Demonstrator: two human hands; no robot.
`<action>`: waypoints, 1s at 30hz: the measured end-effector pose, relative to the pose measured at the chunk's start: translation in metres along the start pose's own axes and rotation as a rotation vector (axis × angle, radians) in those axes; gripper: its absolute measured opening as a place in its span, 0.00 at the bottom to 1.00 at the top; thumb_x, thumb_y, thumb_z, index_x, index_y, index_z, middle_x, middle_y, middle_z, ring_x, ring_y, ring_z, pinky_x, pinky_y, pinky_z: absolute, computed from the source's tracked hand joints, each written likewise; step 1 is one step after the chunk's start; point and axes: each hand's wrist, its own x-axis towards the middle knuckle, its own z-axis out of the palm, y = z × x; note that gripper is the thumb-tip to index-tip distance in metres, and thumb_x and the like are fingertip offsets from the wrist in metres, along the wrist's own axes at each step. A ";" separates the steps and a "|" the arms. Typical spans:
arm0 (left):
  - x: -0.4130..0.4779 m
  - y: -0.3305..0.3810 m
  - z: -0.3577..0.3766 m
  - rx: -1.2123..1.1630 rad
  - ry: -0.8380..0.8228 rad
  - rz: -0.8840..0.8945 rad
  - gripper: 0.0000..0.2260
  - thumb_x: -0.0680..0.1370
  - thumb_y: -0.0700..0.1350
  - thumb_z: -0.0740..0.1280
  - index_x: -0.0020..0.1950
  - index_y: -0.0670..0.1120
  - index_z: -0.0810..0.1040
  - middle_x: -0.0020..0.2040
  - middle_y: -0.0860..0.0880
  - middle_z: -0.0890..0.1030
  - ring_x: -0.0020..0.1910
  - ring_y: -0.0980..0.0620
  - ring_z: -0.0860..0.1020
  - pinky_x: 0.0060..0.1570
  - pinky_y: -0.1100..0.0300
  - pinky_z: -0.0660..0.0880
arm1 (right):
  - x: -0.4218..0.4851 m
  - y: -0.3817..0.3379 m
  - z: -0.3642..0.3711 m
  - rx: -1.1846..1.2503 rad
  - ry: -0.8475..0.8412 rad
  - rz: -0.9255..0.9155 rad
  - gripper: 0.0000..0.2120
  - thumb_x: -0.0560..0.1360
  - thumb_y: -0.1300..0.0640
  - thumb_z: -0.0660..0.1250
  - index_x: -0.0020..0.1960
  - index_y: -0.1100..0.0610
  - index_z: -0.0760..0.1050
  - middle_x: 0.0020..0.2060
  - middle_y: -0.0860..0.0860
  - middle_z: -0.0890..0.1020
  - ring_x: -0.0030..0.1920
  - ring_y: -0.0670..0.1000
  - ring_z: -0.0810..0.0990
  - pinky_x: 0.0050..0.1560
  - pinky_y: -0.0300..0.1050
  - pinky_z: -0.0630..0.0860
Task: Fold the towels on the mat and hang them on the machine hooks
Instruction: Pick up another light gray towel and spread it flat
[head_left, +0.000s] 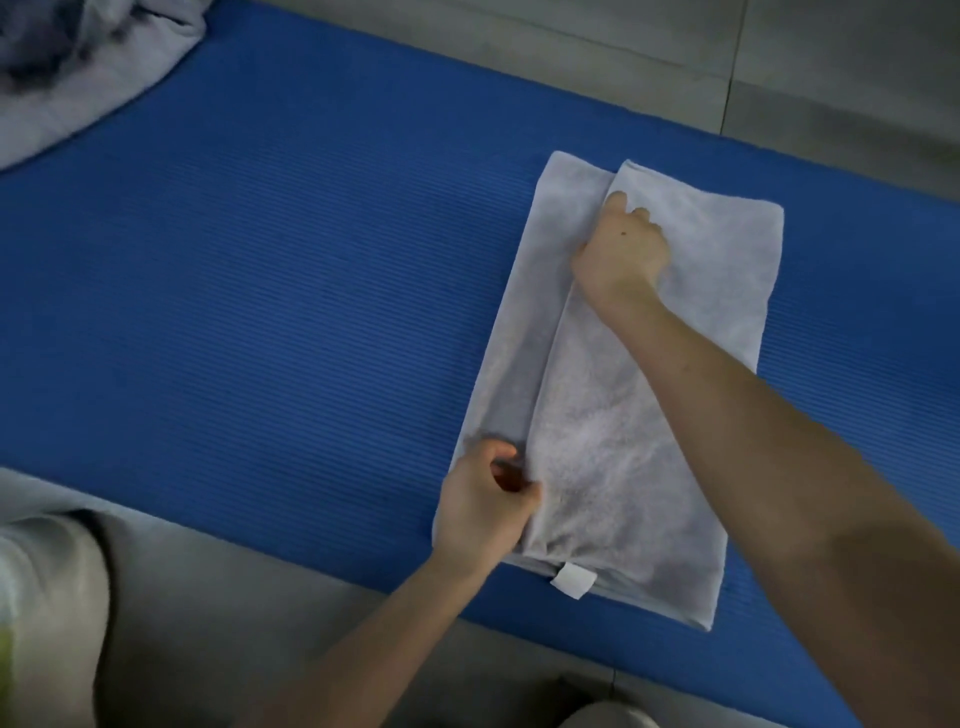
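A grey towel (613, 431) lies flat on the blue ribbed mat (260, 312), right of the mat's centre, with its long axis running from the near edge of the mat toward the far edge. The towel is partly folded lengthwise: an upper flap covers most of the lower layer, and a narrow strip of the lower layer is exposed along the left side. A white tag (571, 579) projects from the near short edge of the towel. The left hand (485, 506) is positioned at the near end of the flap's left edge, with fingers and thumb curled and pinching the cloth at that edge. The right hand (621, 249) is positioned at the far end of the same edge; its fingers are curled over the flap and the thumb sits on the left side of the fold line, so the hand grips the cloth there. Both forearms are bare. A second heap of grey towels (78, 67) rests on the far left corner of the mat, well apart from the towel being folded. Grey floor tiles (675, 41) border the mat on the far side, and the same floor shows along the near side.
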 end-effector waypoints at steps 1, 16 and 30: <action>0.000 0.001 0.000 0.011 0.000 0.013 0.11 0.72 0.43 0.72 0.50 0.52 0.74 0.43 0.59 0.79 0.42 0.63 0.78 0.43 0.69 0.76 | 0.002 0.001 0.000 -0.009 0.000 0.001 0.23 0.76 0.57 0.62 0.69 0.59 0.60 0.57 0.60 0.74 0.54 0.58 0.76 0.43 0.46 0.68; -0.017 -0.003 -0.036 0.069 0.112 0.089 0.11 0.71 0.40 0.70 0.47 0.53 0.73 0.39 0.57 0.79 0.37 0.65 0.77 0.33 0.75 0.70 | -0.003 -0.013 -0.053 0.379 0.195 0.125 0.25 0.74 0.62 0.64 0.69 0.60 0.61 0.53 0.53 0.79 0.52 0.52 0.78 0.42 0.42 0.66; -0.003 -0.018 -0.069 0.355 0.034 0.007 0.15 0.72 0.42 0.69 0.55 0.50 0.69 0.40 0.55 0.75 0.38 0.58 0.73 0.33 0.66 0.68 | -0.048 0.093 -0.009 0.328 0.294 -0.276 0.15 0.76 0.58 0.59 0.59 0.60 0.75 0.50 0.57 0.82 0.49 0.61 0.79 0.44 0.49 0.73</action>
